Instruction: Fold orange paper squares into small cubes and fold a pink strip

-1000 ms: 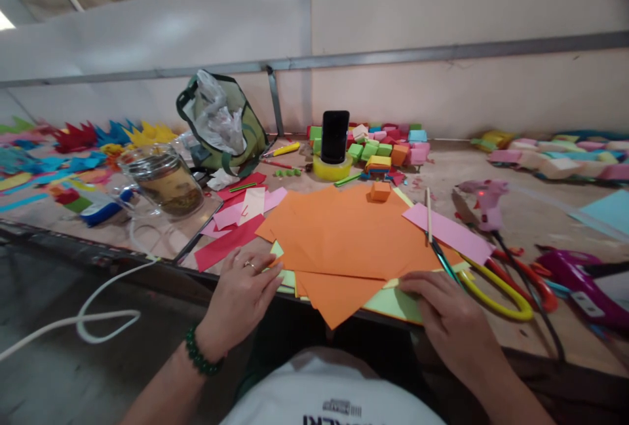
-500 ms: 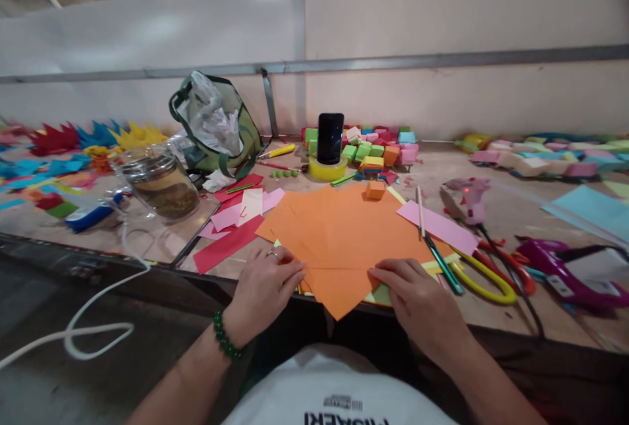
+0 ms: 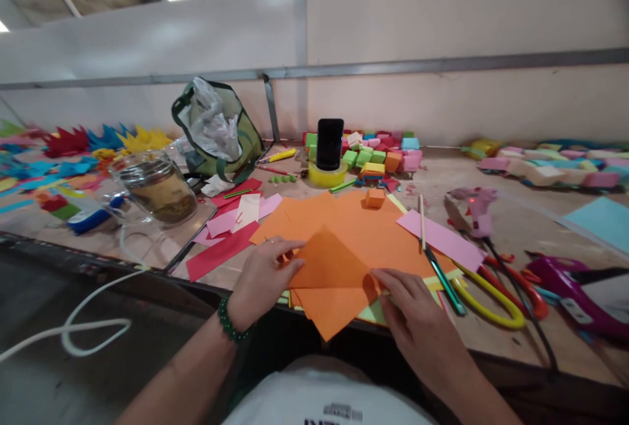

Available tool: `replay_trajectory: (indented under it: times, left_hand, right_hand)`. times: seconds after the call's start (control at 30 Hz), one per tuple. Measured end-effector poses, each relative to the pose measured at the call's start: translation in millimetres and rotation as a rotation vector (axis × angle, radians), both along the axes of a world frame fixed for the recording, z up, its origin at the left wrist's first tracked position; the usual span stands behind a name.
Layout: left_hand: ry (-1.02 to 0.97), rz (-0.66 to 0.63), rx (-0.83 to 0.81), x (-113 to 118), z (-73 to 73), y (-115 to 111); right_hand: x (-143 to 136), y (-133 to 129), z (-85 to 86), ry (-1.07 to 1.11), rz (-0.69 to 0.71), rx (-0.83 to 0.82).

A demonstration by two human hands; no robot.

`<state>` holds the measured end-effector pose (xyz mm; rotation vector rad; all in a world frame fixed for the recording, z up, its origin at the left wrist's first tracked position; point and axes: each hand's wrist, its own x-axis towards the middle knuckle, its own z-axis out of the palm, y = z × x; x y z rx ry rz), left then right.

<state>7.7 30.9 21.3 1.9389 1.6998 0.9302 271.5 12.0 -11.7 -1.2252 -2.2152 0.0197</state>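
Note:
A sheet of orange paper (image 3: 328,266) stands partly lifted at the table's front edge, a darker triangle pointing upward over more orange sheets (image 3: 304,212). At its left corner, my left hand (image 3: 263,276) has thumb and fingers closed on the paper. My right hand (image 3: 415,310) pinches the right corner, its thumb partly hidden. Another orange point hangs below, over the edge. A small orange paper box (image 3: 375,198) sits on the sheets behind. Pink and red strips (image 3: 223,248) lie left of my left hand. A green cutter (image 3: 445,281) and yellow-handled scissors (image 3: 491,300) lie right of my right hand.
A phone (image 3: 329,143) stands in a yellow tape roll (image 3: 327,175), before several paper boxes. At left are a glass jar (image 3: 160,192) and a bag (image 3: 216,130). A pink glue gun (image 3: 480,209) and a purple tool (image 3: 574,291) lie right, with a cord over the edge.
The orange sheet has risen from lying flat into an upright triangle between my hands. Both hands still hold its sides, and the view has shifted slightly.

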Motion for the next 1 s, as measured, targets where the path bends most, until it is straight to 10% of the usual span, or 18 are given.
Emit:
replay_trajectory:
  times: [0.67, 1.0]
  left_hand:
    - [0.232, -0.106, -0.163, 20.1, -2.5, -18.6]
    - [0.001, -0.072, 0.126, 12.6, 4.5, -28.8]
  right_hand:
    - [-24.4, 26.9, 10.8, -0.072, -0.127, -0.171]
    - [-24.1, 27.7, 30.2, 0.261, -0.037, -0.077]
